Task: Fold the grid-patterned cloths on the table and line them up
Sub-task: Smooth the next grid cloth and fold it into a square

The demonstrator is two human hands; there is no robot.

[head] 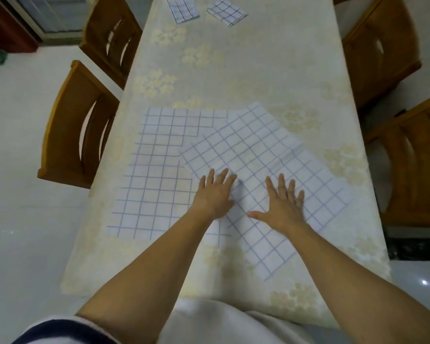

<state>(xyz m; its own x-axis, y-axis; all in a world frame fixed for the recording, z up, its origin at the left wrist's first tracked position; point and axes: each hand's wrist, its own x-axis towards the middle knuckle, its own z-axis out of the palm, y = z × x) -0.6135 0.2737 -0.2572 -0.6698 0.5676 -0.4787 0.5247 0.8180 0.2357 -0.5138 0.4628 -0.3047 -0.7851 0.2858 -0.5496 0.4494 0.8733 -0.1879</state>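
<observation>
A tilted cloth [271, 155] lies spread on the near part of the bench [233, 65], its left side overlapping a straight cloth [154, 170] laid square beside it. The left hand [215, 194] and right hand [283, 204] rest flat on the tilted cloth, fingers [223, 175] straight and spread (gripping nothing). At the far end sit a left folded cloth [183, 8] and a right folded cloth [226, 12], near each other but apart. Wooden chairs [77, 125] flank both sides of the bench.

Left grip [215, 194], right grip [284, 206] splayed, apparently flat.

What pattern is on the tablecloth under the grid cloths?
Faint yellowish flower clusters on the pale cream tablecloth; the head view shows it best.
</observation>
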